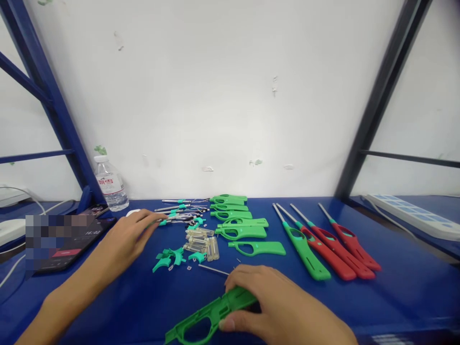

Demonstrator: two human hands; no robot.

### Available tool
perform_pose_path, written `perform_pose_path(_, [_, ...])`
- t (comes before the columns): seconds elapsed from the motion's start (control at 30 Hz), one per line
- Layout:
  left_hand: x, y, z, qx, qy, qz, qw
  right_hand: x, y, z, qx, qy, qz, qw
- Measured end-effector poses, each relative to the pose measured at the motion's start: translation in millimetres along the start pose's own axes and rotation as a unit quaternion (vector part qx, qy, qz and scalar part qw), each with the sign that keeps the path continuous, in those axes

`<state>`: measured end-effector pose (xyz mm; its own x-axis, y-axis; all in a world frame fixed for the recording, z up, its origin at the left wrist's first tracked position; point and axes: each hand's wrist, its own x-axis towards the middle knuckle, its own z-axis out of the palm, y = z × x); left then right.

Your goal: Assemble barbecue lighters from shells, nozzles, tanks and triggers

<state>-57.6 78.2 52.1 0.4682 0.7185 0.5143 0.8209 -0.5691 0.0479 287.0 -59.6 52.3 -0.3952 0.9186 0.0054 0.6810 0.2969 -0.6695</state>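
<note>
My right hand [280,302] grips a green lighter housing half [210,314] near the table's front edge, its hollow inner side facing up and its trigger loop pointing left. Farther back on the left, my left hand [134,232] has its fingers pinched at the end of a metal lighter tube [176,219] with a teal collar and thin wires. More such wired tubes [174,209] lie just behind it. Clear fuel tanks [212,249] are piled between my hands, with teal triggers [176,256] in front of them. A thin metal rod [212,269] lies beside my right fingers.
Several green housing halves [257,247] are lined up at centre back. To the right lie one green lighter [309,254] and several red lighters [334,251]. A water bottle [110,184], phone [77,244] and power strip [413,215] stand at the sides; blue posts [61,110] flank the table.
</note>
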Motion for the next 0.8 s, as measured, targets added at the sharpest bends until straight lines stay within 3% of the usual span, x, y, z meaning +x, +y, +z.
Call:
perform_pose_path(0.17, [-2, 58, -21.9, -0.098, 0.054, 0.010, 0.994, -9, 8, -12, -0.025, 0.018, 0.018, 0.999])
perform_pose_path(0.27, [-5, 87, -26.0, -0.169, 0.076, 0.019, 0.982, -20, 16, -21, -0.062, 0.015, 0.053, 0.997])
perform_pose_path(0.33, [-8, 100, -23.4, -0.214, 0.053, 0.025, 0.975, -26, 24, -25, -0.079, 0.024, 0.061, 0.995])
perform_pose_path(0.53, [-14, 119, -12.4, -0.324, 0.009, 0.058, 0.944, -31, 42, -32, -0.091, 0.083, 0.045, 0.991])
perform_pose_path(0.8, [-13, 126, -6.6, -0.384, -0.001, 0.035, 0.923, -26, 35, -38, -0.070, 0.102, 0.044, 0.991])
